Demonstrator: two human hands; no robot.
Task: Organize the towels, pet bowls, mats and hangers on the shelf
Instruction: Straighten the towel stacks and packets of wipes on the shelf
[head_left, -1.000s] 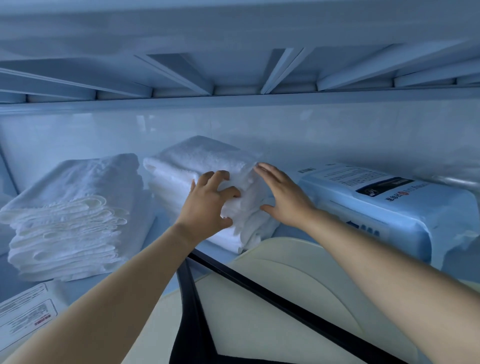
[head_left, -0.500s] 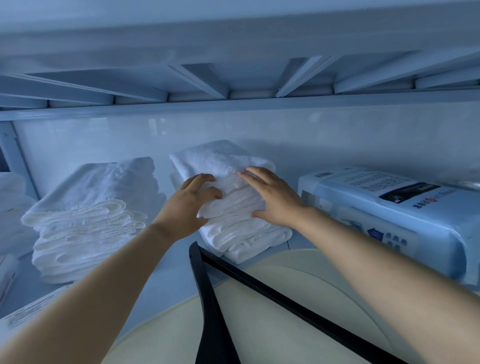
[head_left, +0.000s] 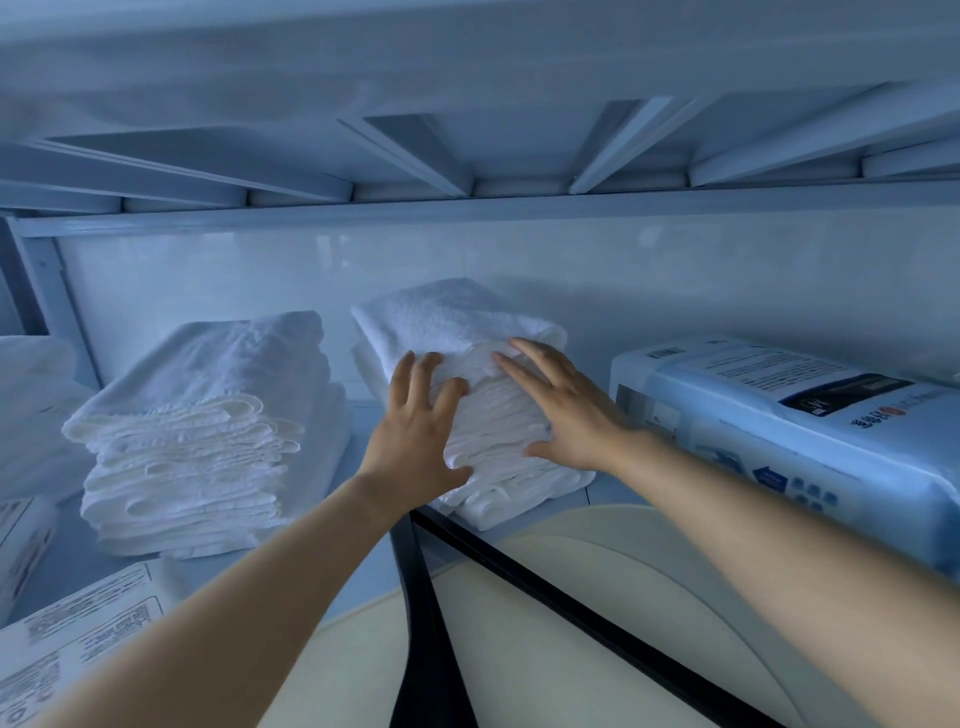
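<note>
Reaching over a black hanger (head_left: 431, 623) that lies across a cream rounded pad (head_left: 675, 582) at the near edge, both bare forearms extend up to the shelf (head_left: 67, 571). A printed white package (head_left: 78, 639) sits at the near left.

The left hand (head_left: 415, 426) lies flat against the front of the middle towel stack (head_left: 457, 322), fingers straight and slightly apart, thumb splayed toward the stack's lower folds. The right hand (head_left: 566, 410) rests on the same face just beside it, fingers straight and fanned, thumb low against the folded edges. Neither hand curls round or pinches the cloth; both press with flat palms.

The middle towel stack is white terry, folded into several layers whose rounded edges face the viewer, with the top towel's looped pile visible. It sits near the centre of the shelf, set at a slight angle, its near corner close to the front edge.

To its left, apart from it, stands a second towel stack (head_left: 208, 431), also white, wider, with many thin folded layers showing in front. To the right, near but not touching, lies a blue-and-white wrapped pack (head_left: 805, 431) bearing printed labels.

Behind everything runs a pale back wall (head_left: 623, 270); above it is the ribbed underside of the upper shelf (head_left: 467, 104).
</note>
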